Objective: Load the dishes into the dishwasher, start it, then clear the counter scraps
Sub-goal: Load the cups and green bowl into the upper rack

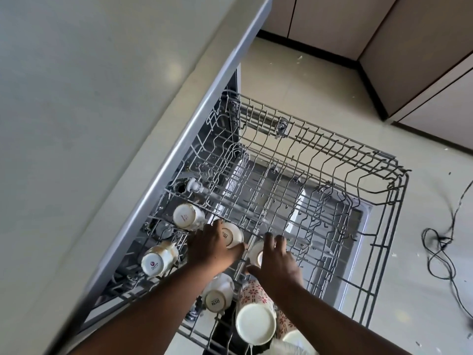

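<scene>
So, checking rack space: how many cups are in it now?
6 upside-down cups: two white gold-trimmed by the counter, one under each hand, one white and one red-floral nearest. Others may be hidden.

You have one head-worn wide-angle view, looking steeply down from above the counter edge into the pulled-out upper dishwasher rack. The rack fills the middle at arm's length, your forearms enter from the bottom, and floor and cabinet fronts curve along the top right.

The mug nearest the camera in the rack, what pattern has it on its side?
Red flower shapes on white, on the patterned mug; head view.
</scene>
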Demonstrator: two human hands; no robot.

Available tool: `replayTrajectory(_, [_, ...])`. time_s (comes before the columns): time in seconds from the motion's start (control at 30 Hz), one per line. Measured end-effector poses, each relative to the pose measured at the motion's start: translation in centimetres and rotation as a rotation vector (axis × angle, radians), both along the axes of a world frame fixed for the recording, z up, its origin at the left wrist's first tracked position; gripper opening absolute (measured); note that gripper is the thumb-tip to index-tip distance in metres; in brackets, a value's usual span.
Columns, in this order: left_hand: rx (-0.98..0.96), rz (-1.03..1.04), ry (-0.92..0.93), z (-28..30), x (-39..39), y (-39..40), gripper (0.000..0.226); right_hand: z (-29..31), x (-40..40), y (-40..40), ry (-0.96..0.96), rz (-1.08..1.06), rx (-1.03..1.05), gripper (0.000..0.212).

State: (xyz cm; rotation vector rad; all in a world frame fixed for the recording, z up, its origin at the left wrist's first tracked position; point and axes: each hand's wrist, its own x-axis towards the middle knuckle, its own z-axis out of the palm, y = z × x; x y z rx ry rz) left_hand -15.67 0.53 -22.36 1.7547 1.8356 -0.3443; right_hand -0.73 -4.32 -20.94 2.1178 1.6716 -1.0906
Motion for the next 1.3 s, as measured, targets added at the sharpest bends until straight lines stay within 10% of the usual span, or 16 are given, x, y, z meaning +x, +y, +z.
replayTrajectory(1.0, [0.201, -0.275, 0.021, 1.9, 0.7, -3.9, 0.094, -1.2, 6.0, -2.3, 0.274, -0.164, 0.227, 0.123])
replayTrajectory(1.3, [0.171, -0.389, -0.016, 3.2, 1.5, -5.2, 0.088, 1.2, 9.1, -4.9, -0.099, 0.207, 0.313, 0.094])
